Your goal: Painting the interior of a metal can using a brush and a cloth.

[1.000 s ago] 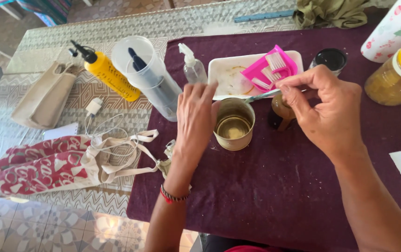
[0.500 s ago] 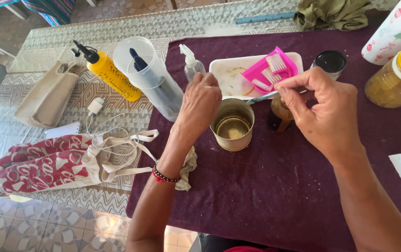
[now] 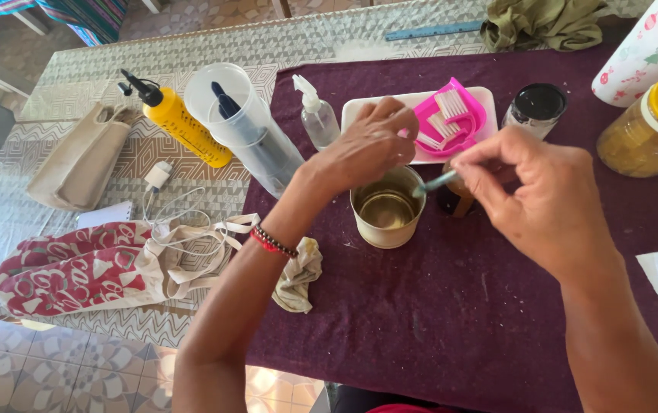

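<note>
From the head camera, the person's left hand (image 3: 367, 145) reaches over a small metal tin (image 3: 387, 208) that stands on the maroon cloth (image 3: 436, 306) covering this part of the counter. Its fingers curl down at the tin's far rim, and whether they grip the rim or only rest there cannot be told, since the fingertips are hidden behind the knuckles. The right hand (image 3: 543, 203) has thumb and fingers pressed together on a thin greenish tool (image 3: 434, 183), whose tip reaches over the tin's edge; the tool's other end is swallowed by the hand. A dark brown thing (image 3: 457, 200) just behind the tin is mostly covered by the right hand and cannot be made out. Behind lies a white tray (image 3: 390, 107) holding pink brushes (image 3: 451, 118), partly masked by the left hand. A spray bottle (image 3: 317, 115) stands beside it. The amber jar (image 3: 650, 126) is cut off at the right edge, and a crumpled rag (image 3: 298, 275) lies under the left forearm
</note>
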